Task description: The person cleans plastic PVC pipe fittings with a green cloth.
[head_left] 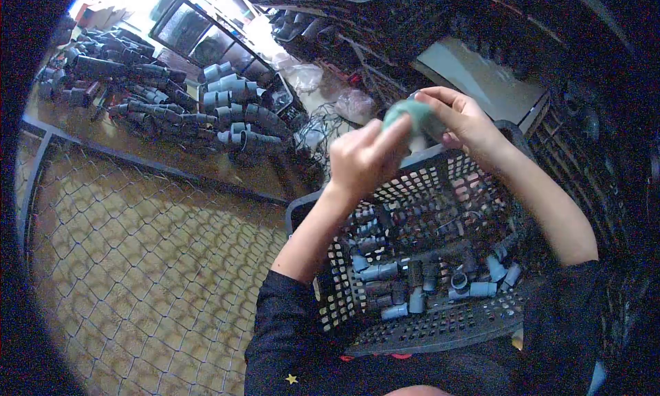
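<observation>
Both hands meet above the far rim of a black plastic basket (405, 337). My left hand (361, 155) is closed on a soft-looking green cloth (405, 114), which is blurred. My right hand (464, 124) presses its thumb and fingers together at the cloth's right side. Something greyish shows between its fingers, partly hidden by the cloth, and I cannot make out what it is. Below the hands, several grey and dark pipe fittings (483, 289), elbows and short sockets among them, lie loose in the basket.
Left of the basket stands a chain-link mesh panel (158, 245) with a metal frame. Behind it, many grey pipe fittings (230, 93) are piled up. Clear plastic bags (354, 104) lie beyond the basket. Dark racks (570, 148) line the right, near a flat board (481, 80).
</observation>
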